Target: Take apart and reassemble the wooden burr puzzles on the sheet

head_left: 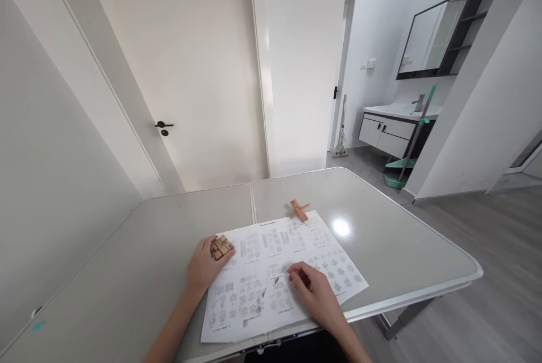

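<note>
A printed instruction sheet [292, 250] with many small diagrams lies on the grey folding table [135, 261]. My left hand [203, 267] rests at the sheet's left edge, fingers curled round a small wooden puzzle block [221, 246]. My right hand [315, 292] lies on the lower middle of the sheet, its fingers bent and pressed on the paper, with nothing seen in them. A second wooden puzzle piece, cross-shaped [298, 209], sits at the sheet's far edge, untouched.
The table's far edge stands near a white door [190, 69] with a black handle [163, 125]. To the right is grey floor, a washbasin cabinet [392, 128] under a mirror, and a green broom with dustpan [402, 168].
</note>
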Demonstrator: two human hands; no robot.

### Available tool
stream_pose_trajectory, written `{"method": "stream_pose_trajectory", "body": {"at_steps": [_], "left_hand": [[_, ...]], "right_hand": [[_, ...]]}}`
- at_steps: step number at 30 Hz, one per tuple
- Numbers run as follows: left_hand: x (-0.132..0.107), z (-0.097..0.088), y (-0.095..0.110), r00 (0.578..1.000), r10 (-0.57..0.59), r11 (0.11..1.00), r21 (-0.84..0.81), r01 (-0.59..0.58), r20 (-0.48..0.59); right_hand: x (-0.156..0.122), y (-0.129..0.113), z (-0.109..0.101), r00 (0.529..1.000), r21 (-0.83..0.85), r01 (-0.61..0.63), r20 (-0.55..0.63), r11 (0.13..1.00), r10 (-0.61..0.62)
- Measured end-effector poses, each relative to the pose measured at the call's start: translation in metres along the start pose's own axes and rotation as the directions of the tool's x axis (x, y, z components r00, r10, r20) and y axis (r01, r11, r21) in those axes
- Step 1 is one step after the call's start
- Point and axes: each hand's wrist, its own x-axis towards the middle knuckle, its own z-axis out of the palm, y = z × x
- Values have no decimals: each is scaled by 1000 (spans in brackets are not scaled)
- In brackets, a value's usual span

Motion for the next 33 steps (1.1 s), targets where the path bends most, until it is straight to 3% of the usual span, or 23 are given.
{"method": "stream_pose_trajectory", "body": {"at_steps": [15, 17, 22, 26, 29, 33], "left_hand": [[6, 1, -1, 1000, -10, 1000, 20, 10, -1], [6, 2, -2, 1000, -10, 1000, 17, 10, -2], [5, 3, -4, 1000, -13, 1000, 7, 13, -3], [4, 2, -4, 1000, -15, 1000, 9, 15, -7], [2, 1, -2, 1000, -6, 1000, 13, 6, -3], [0, -3, -1, 1000, -14, 999, 40, 15, -18]], "right_hand": [[8, -1, -4, 999, -28, -30, 37, 999, 31], [24, -1, -12, 999, -128, -34, 25, 991, 38], [89, 3, -34, 986, -378, -107, -157, 919, 50], [137, 6, -36, 975, -516, -160, -215, 841, 53], [156, 6, -32, 971, -577, -185, -235, 796, 55], [160, 0, -38, 971, -578, -164, -236, 799, 28]]}}
